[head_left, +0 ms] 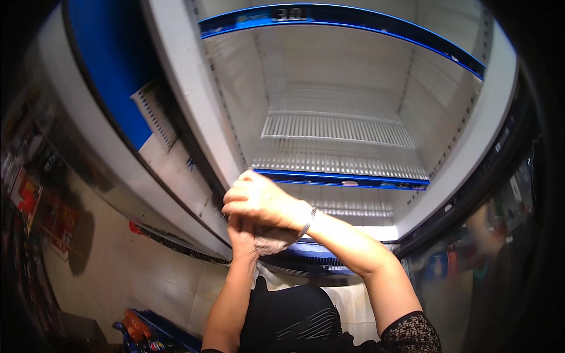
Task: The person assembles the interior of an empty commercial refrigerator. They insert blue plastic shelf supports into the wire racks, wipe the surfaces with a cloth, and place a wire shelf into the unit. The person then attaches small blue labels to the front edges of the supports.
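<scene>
My right hand (259, 200), with a bracelet (309, 221) at its wrist, is closed with curled fingers at the left end of a blue-edged shelf (335, 176), beside the fridge's white frame (203, 123). What it grips, if anything, is hidden. Just below it and partly covered by it is my left hand (243, 236). A greyish-pink cloth (273, 240) bulges out from the left hand's palm side, under the right wrist. The left fingers are mostly hidden, but they appear closed on the cloth.
An upright fridge with wire racks (338, 129) stands before me. Its door (112, 76) is swung out on the left. A blue basket (170, 332) with bottles sits on the floor at lower left. A dark glossy edge (488, 176) borders the fridge on the right.
</scene>
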{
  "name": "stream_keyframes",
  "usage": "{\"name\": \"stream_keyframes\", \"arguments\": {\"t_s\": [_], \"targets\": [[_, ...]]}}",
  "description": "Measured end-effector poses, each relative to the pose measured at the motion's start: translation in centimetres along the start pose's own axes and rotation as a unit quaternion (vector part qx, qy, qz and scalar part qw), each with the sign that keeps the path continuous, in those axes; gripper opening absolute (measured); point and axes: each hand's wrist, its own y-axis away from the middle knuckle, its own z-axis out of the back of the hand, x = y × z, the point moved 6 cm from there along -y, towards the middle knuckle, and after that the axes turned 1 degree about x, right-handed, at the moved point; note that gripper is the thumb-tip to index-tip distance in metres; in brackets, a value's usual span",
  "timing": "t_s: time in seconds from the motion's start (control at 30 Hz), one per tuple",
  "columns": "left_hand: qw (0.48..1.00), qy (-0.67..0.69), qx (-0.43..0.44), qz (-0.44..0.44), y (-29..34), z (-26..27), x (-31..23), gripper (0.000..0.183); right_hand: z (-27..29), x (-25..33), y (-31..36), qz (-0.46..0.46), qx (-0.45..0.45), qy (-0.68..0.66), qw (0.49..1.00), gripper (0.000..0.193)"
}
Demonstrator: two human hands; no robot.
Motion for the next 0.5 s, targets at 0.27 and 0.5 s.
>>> {"name": "stream_keyframes", "arguments": {"t_s": [0.27,0.5], "targets": [[0.990,-0.109,0.046,-0.082,3.0,-0.5,-3.1,0.027,3.4,4.4,2.8,-0.131,-0.126,-0.064,0.981,0.014],[0.977,-0.138,0.159,0.021,5.2,-3.8,-0.3,0.020,5.9,5.2,7.9,-0.226,-0.107,-0.027,0.968,0.014]]}}
